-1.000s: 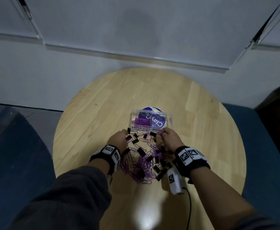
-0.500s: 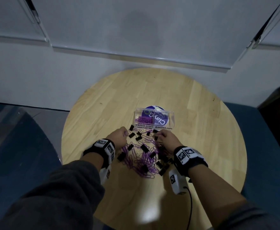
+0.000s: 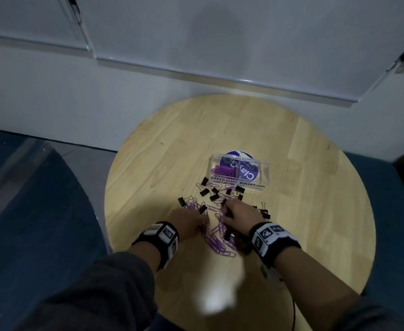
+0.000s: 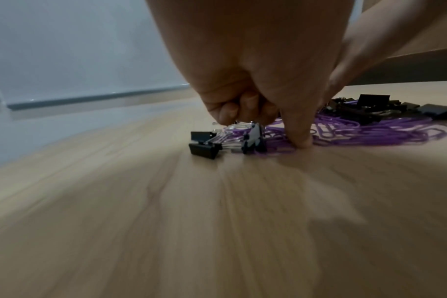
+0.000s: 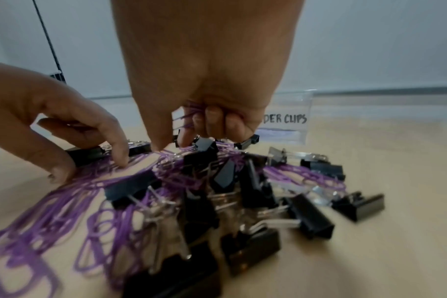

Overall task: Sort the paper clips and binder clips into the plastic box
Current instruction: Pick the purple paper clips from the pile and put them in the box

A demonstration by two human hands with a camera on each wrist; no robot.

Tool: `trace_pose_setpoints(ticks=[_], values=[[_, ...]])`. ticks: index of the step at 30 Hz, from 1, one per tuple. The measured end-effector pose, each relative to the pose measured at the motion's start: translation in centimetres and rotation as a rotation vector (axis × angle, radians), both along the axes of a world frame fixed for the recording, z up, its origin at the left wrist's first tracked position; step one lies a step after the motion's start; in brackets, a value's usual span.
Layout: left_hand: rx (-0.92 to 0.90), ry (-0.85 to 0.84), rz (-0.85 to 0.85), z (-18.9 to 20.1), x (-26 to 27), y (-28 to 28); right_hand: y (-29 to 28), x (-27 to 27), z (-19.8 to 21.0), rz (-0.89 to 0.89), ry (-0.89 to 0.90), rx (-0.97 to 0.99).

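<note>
A clear plastic box, lettered PAPER CLIPS and BINDER CLIPS, stands on the round wooden table; purple clips lie in its left half. Before it spreads a mixed pile of purple paper clips and black binder clips. My left hand is at the pile's left. Its thumb presses on paper clips and its other fingers are curled over a bit of wire. My right hand grips a bunch of purple paper clips in its curled fingers while thumb and forefinger pinch at the pile.
Binder clips lie heaped under and right of my right wrist. White wall panels stand behind the table. Blue floor or seating lies on both sides. A cable hangs from my right wrist.
Both hands have drawn back from the box front into the middle of the pile. The view has shifted, so the table sits further right.
</note>
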State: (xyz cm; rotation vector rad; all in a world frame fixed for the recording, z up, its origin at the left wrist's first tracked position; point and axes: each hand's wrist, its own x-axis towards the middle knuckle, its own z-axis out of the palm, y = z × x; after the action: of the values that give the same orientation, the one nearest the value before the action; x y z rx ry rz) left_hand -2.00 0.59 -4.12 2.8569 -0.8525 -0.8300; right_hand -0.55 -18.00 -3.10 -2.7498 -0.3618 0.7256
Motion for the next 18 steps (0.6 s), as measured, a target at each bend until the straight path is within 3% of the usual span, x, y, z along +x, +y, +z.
trace_pose_setpoints(ticks=[5,10,15,18], values=[[0.072,-0.012,-0.050,0.6,1.0,-0.7,-0.4,-0.1,0.7,0.012,0.115,0.027],[0.105,0.019,-0.028,1.0,1.4,-1.3,-0.6,0.4,1.0,-0.109,0.117,0.089],[0.111,-0.005,-0.072,1.0,1.8,-1.6,0.4,0.3,0.8,0.029,0.002,-0.143],[0.078,0.000,-0.050,1.2,2.2,-1.3,1.6,0.1,-0.3,0.001,-0.023,-0.188]])
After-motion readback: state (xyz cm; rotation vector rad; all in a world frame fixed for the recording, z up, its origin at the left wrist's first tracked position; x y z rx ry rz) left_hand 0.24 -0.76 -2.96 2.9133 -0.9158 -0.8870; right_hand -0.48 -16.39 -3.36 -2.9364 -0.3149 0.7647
